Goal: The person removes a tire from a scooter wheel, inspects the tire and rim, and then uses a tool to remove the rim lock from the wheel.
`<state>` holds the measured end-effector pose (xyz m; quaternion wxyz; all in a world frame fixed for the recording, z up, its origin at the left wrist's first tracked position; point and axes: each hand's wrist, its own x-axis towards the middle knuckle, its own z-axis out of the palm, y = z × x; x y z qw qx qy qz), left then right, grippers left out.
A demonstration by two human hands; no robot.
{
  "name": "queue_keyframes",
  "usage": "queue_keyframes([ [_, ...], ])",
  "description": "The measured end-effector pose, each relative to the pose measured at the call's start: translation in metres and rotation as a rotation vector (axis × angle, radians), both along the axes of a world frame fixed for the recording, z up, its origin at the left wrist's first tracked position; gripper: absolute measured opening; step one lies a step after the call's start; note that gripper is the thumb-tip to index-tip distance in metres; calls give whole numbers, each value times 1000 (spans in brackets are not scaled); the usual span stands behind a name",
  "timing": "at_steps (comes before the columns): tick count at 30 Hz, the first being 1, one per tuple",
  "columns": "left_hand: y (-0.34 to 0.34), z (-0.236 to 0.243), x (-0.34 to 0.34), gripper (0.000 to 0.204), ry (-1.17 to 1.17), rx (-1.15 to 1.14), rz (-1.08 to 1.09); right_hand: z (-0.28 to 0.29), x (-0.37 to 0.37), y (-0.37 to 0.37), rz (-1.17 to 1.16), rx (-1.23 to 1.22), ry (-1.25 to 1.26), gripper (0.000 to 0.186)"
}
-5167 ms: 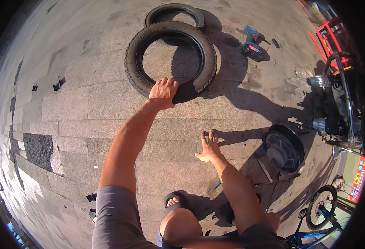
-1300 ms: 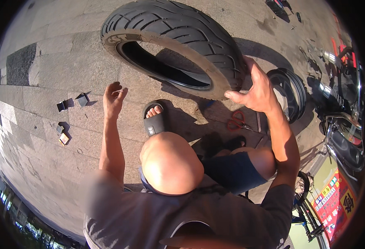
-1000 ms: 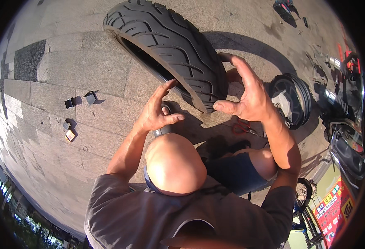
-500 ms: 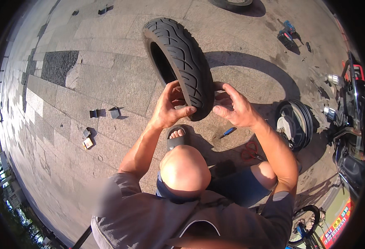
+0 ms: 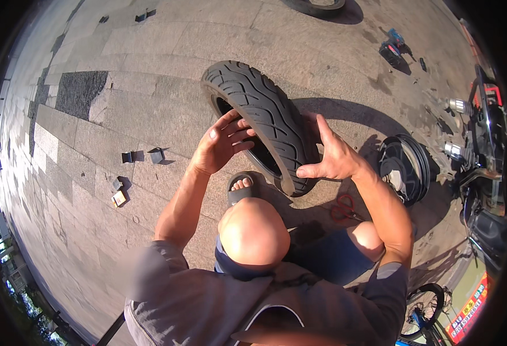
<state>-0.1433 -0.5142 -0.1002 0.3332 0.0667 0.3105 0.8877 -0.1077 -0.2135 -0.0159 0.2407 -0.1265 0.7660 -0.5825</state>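
A black scooter-type tire (image 5: 265, 112) with a grooved tread stands tilted in front of me. My right hand (image 5: 337, 154) grips its right side, thumb on the tread near the lower end and fingers partly hidden behind the tire. At the left side, my left hand (image 5: 222, 144) is open, its fingers spread at the tire's inner opening. The thumb of that hand points up, away from the rubber. Whether the left fingertips touch the inner edge, I cannot tell. My bent knee (image 5: 254, 233) and a sandalled foot (image 5: 242, 187) are just below the tire.
Red-handled scissors (image 5: 343, 209) lie near my right forearm, with a wheel rim (image 5: 417, 170) beyond. A cordless drill (image 5: 393, 51) and another tire (image 5: 317, 7) lie farther off. Small black pieces (image 5: 156, 154) and a small box (image 5: 118, 199) sit at left. A motorbike (image 5: 487, 184) stands at right.
The tire has come nearer and tilted further to the right. My left hand has let go of its lower edge and spread its fingers. The blue screwdriver is now out of sight.
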Motion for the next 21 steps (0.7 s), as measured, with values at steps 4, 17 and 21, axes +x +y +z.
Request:
queue_keyframes([
  [4,9,24,-19,57,-199,87,192,-9,14,11,0,199,89,118],
  [17,43,73,-58,82,150,-182,96,-36,2,26,-89,419,642,100],
  [21,56,37,-45,90,4,-331,113,-37,2,31,-130,332,447,94],
])
